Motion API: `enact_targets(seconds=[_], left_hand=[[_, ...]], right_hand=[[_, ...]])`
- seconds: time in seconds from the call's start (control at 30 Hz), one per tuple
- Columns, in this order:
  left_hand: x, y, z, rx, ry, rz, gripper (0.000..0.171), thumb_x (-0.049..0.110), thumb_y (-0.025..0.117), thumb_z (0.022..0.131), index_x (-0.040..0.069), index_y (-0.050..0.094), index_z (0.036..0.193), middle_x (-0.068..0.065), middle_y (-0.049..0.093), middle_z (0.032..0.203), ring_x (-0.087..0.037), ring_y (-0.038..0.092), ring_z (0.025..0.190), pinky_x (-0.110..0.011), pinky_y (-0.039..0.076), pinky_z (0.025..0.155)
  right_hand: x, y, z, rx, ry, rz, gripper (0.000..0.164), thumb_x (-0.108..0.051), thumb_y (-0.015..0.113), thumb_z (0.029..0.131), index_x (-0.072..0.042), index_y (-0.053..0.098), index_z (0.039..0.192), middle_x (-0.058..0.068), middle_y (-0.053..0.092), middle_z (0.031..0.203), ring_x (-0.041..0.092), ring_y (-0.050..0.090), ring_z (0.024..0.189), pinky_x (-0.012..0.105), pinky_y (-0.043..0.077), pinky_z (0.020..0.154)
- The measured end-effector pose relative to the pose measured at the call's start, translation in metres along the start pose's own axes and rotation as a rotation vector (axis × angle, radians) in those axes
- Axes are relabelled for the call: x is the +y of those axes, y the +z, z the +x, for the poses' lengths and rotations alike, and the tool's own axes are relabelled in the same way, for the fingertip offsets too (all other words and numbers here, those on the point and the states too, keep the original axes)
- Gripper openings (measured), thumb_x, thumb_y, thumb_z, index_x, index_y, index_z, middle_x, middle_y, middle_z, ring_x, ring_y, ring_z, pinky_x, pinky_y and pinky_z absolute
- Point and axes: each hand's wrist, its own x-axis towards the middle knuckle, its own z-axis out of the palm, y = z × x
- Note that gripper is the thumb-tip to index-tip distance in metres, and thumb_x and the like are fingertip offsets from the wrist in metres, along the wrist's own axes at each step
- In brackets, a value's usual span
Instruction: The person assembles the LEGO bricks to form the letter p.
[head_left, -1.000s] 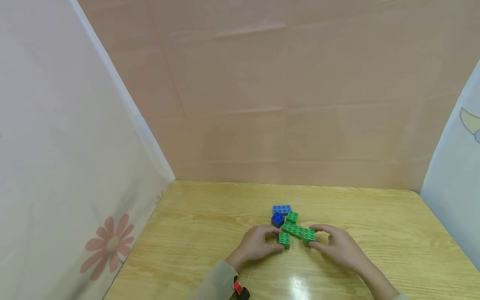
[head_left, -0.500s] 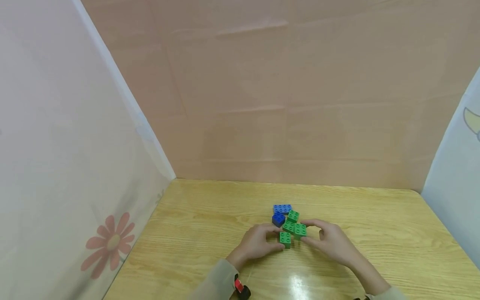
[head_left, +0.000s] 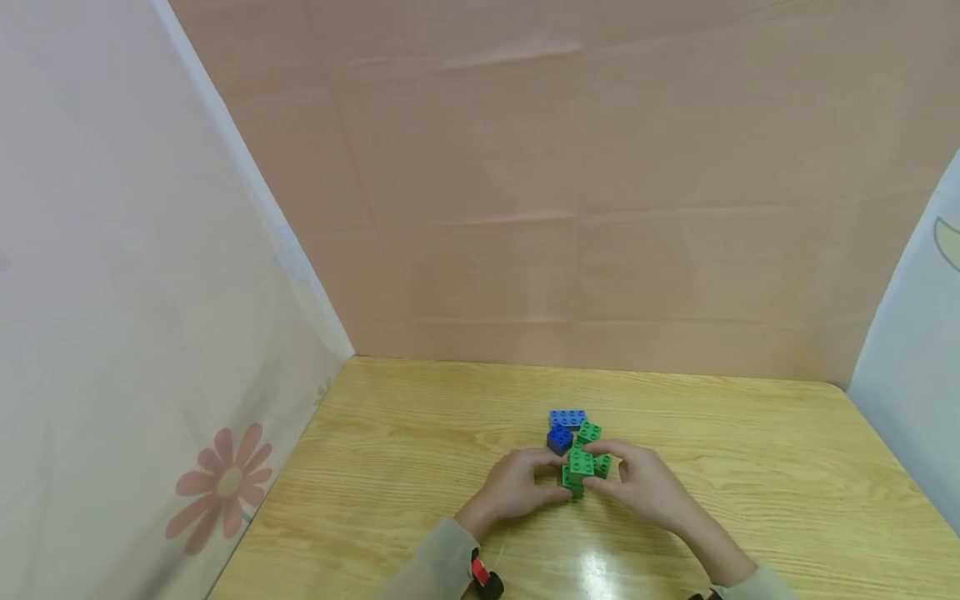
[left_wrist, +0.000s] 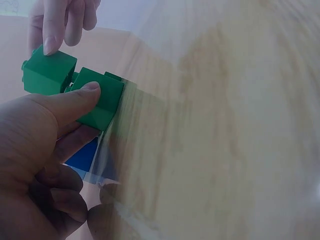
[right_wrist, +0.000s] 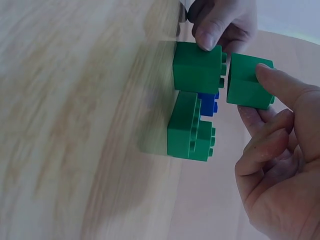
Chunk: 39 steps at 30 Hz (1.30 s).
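My left hand pinches a square green building brick that stands on the wooden table, thumb on its near side. Just over that brick, my right hand holds a second square green brick between thumb and fingers. In the right wrist view a narrow gap shows between the lower brick's studs and the underside of the upper one. From the head view the upper brick covers much of the lower. Right behind them lies a longer green brick, partly hidden by the right hand and the raised brick.
Beyond the hands sit another square green brick, a dark blue square brick and a longer blue brick, grouped closely. A flowered sheet hangs along the table's left side, and a tan backdrop rises behind.
My right hand has carried its green brick leftward, past the long green brick, to over the one in my left hand. The left hand has stayed nearly in place.
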Motion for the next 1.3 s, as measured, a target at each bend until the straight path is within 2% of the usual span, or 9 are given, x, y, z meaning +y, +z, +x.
enact_targets(seconds=[0.37,0.57,0.7,0.87,1.0,1.1,1.17,1.23,1.3], left_hand=[[-0.002,0.005,-0.003,-0.011,0.006,-0.031,0.040,0.045,0.083,0.089,0.031,0.075,0.126,0.024,0.067,0.120,0.000,0.061,0.115,-0.034,0.049,0.100],[-0.003,0.008,-0.005,-0.010,0.016,-0.040,0.038,0.046,0.082,0.089,0.032,0.076,0.124,0.025,0.067,0.118,0.002,0.061,0.112,-0.033,0.049,0.099],[-0.004,0.008,-0.005,-0.002,0.046,-0.024,0.038,0.046,0.081,0.089,0.033,0.075,0.124,0.025,0.067,0.118,0.002,0.061,0.111,-0.033,0.049,0.098],[-0.005,0.005,-0.002,0.003,0.068,-0.029,0.037,0.046,0.081,0.090,0.035,0.075,0.125,0.025,0.067,0.120,0.002,0.062,0.113,-0.034,0.049,0.099],[-0.003,0.002,0.000,0.003,0.058,-0.032,0.037,0.046,0.080,0.090,0.035,0.075,0.125,0.025,0.067,0.121,0.001,0.062,0.114,-0.035,0.050,0.099],[-0.003,0.000,0.000,0.005,0.052,-0.023,0.037,0.046,0.081,0.090,0.034,0.075,0.125,0.025,0.067,0.120,0.001,0.062,0.113,-0.034,0.050,0.098],[-0.003,0.000,0.000,0.006,0.051,-0.022,0.037,0.045,0.082,0.090,0.033,0.075,0.124,0.024,0.068,0.120,0.001,0.062,0.113,-0.034,0.050,0.098],[-0.003,-0.001,0.000,0.008,0.053,-0.017,0.037,0.044,0.082,0.090,0.033,0.075,0.124,0.024,0.068,0.120,0.001,0.062,0.112,-0.033,0.050,0.097],[-0.003,-0.001,0.000,0.010,0.056,-0.015,0.037,0.043,0.083,0.090,0.032,0.076,0.124,0.024,0.068,0.120,0.002,0.062,0.112,-0.032,0.050,0.097]], right_hand=[[0.001,0.009,0.000,-0.023,-0.021,-0.010,0.048,-0.036,0.081,0.091,-0.011,0.069,0.130,-0.002,0.048,0.066,0.001,0.032,0.045,0.020,0.033,0.041],[0.002,0.011,0.000,-0.038,-0.026,-0.041,0.047,-0.037,0.080,0.092,-0.012,0.069,0.131,-0.003,0.049,0.067,0.001,0.033,0.046,0.021,0.034,0.042],[0.000,0.010,0.002,-0.032,-0.076,-0.093,0.047,-0.038,0.080,0.092,-0.012,0.071,0.130,-0.005,0.053,0.070,0.000,0.032,0.047,0.022,0.035,0.045],[-0.002,0.005,0.008,-0.026,-0.135,-0.151,0.046,-0.039,0.078,0.093,-0.010,0.071,0.129,-0.003,0.069,0.092,0.000,0.031,0.048,0.024,0.036,0.048],[-0.002,0.001,0.012,-0.043,-0.140,-0.172,0.046,-0.040,0.078,0.094,-0.010,0.071,0.129,0.002,0.073,0.103,0.001,0.031,0.047,0.025,0.038,0.049],[-0.001,0.002,0.013,-0.036,-0.159,-0.218,0.045,-0.040,0.078,0.094,-0.011,0.072,0.128,0.006,0.074,0.111,0.004,0.045,0.051,0.029,0.048,0.058],[0.000,0.003,0.013,-0.022,-0.179,-0.260,0.045,-0.040,0.078,0.094,-0.012,0.072,0.128,0.007,0.074,0.119,0.010,0.061,0.063,0.035,0.056,0.068],[0.000,0.004,0.013,-0.008,-0.198,-0.301,0.044,-0.039,0.078,0.094,-0.012,0.073,0.128,0.008,0.074,0.120,0.015,0.069,0.077,0.040,0.059,0.076],[-0.001,0.005,0.013,-0.004,-0.200,-0.308,0.044,-0.039,0.078,0.094,-0.012,0.073,0.128,0.008,0.075,0.118,0.012,0.066,0.069,0.038,0.057,0.072]])
